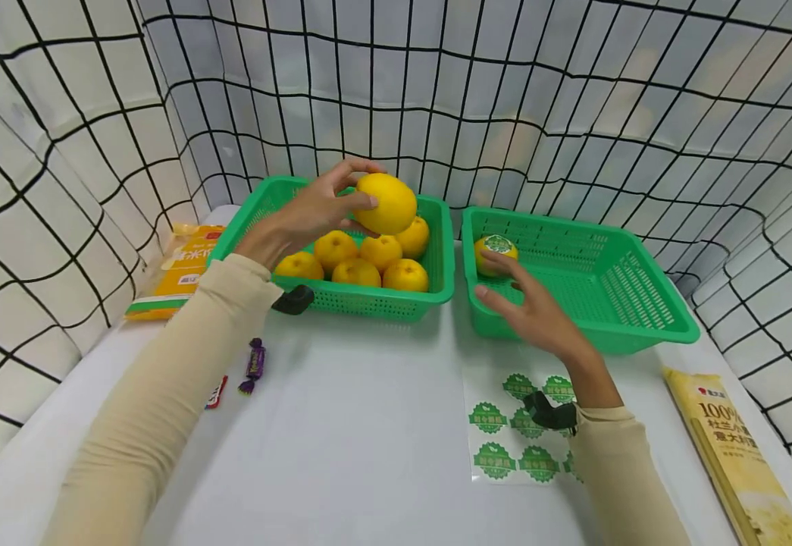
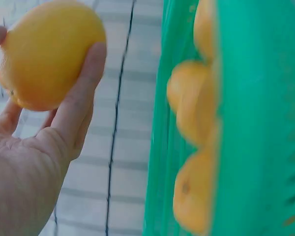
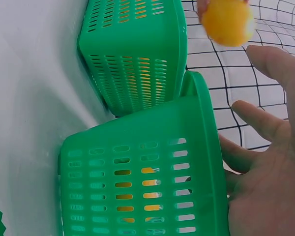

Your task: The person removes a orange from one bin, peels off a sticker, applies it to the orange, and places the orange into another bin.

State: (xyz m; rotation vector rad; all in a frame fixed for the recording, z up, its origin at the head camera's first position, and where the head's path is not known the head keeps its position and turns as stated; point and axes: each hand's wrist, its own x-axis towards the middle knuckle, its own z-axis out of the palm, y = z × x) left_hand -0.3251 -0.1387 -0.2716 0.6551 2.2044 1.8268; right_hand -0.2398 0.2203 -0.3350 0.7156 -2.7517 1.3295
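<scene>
My left hand [image 1: 314,208] grips an orange [image 1: 390,205] above the left green basket [image 1: 439,292]. Fingers and thumb lie around the fruit's sides, as the left wrist view [image 2: 54,54] also shows. Several more oranges [image 1: 357,273] lie in that basket. My right hand [image 1: 539,315] holds nothing, its fingers spread over the near left part of the right green basket [image 1: 573,288]. Just beyond those fingers sits an orange with a round green sticker [image 1: 499,244], partly hidden by the hand. In the right wrist view, the fingers [image 3: 258,120] are apart beside the basket's rim.
A sheet of green stickers [image 1: 494,460] lies under my right forearm. On the right is a yellow package [image 1: 737,455]; on the left, an orange bag [image 1: 180,273], a purple-wrapped candy [image 1: 255,365] and a small red wrapper [image 1: 216,393]. Black netting [image 1: 439,51] surrounds the white table.
</scene>
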